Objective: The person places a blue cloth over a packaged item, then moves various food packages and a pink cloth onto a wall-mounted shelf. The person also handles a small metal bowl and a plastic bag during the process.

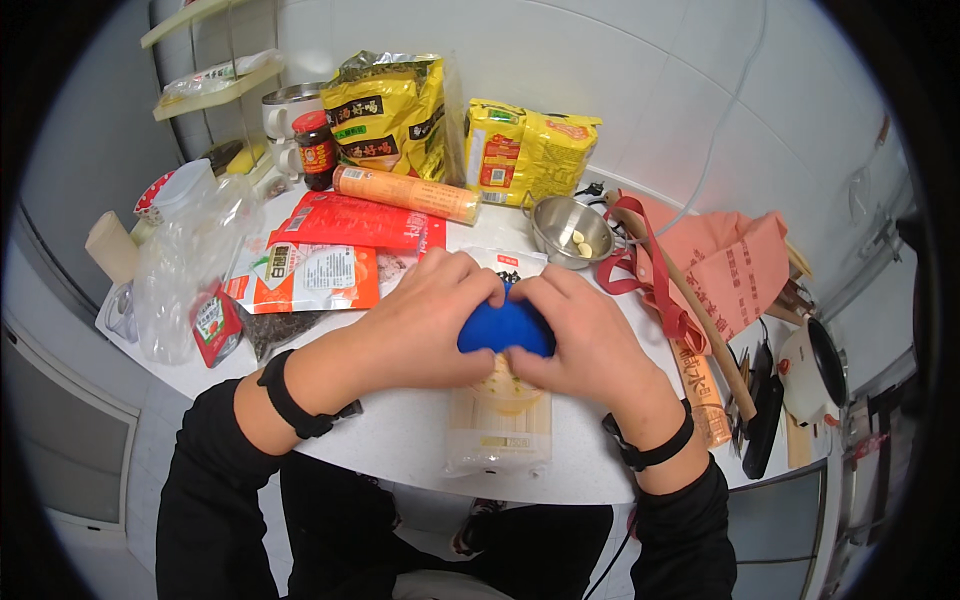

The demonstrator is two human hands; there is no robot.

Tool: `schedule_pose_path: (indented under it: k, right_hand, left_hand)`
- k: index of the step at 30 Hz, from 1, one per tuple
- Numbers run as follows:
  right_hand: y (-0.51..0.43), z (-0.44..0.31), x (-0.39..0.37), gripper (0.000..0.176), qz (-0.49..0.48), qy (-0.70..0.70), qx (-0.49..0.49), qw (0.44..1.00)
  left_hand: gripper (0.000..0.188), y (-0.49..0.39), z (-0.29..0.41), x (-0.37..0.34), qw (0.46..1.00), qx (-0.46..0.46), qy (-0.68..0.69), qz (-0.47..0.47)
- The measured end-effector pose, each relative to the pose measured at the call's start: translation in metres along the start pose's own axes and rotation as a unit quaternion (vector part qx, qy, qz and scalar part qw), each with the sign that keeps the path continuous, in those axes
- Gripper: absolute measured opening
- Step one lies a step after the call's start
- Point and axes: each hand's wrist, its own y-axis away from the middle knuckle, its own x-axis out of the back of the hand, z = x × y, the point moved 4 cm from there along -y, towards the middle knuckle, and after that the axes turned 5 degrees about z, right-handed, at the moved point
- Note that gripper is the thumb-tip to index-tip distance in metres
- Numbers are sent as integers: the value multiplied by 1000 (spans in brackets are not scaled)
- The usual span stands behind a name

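Both my hands grip a blue object (504, 327), whose kind I cannot tell, from its two sides. My left hand (431, 322) has its fingers curled over the left edge; my right hand (574, 326) mirrors it on the right, and the thumbs are close together at the lower edge. Beneath the hands a clear plastic pack of dried noodles (499, 435) lies lengthwise on the white table (397, 435). Behind my right hand a steel bowl (562, 217) holds a few pale pieces, perhaps garlic cloves.
Red and orange-white food packets (307, 270), a noodle roll (405, 193), a sauce jar (315, 150) and yellow bags (529, 154) stand or lie at the back and left. On the right are a wooden rolling pin (697, 315), a pink apron (735, 262) and a white pot (810, 371).
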Motion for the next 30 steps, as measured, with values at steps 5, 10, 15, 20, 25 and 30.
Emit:
schedule_pose_path:
  k: [5, 10, 15, 20, 25, 30]
  right_hand:
    - [-1, 10, 0, 40, 58, 22, -27, 998]
    - [1, 8, -2, 35, 53, 29, -3, 998]
    - [2, 10, -5, 39, 55, 30, 2, 998]
    - [5, 17, -11, 56, 33, 42, -22, 998]
    - [6, 19, -14, 62, 19, 58, -31, 998]
    - [3, 19, -10, 64, 61, 75, -6, 995]
  left_hand:
    - [35, -1, -14, -2, 999, 22, -9, 47]
    - [25, -1, -19, -4, 999, 33, -3, 30]
    - [30, -2, -16, -2, 998, 56, -14, 7]
    - [59, 1, -15, -3, 997, 63, -21, -24]
    - [80, 1, -18, -10, 993, 77, -56, -64]
    - [83, 2, -22, -10, 992, 109, -45, -53]
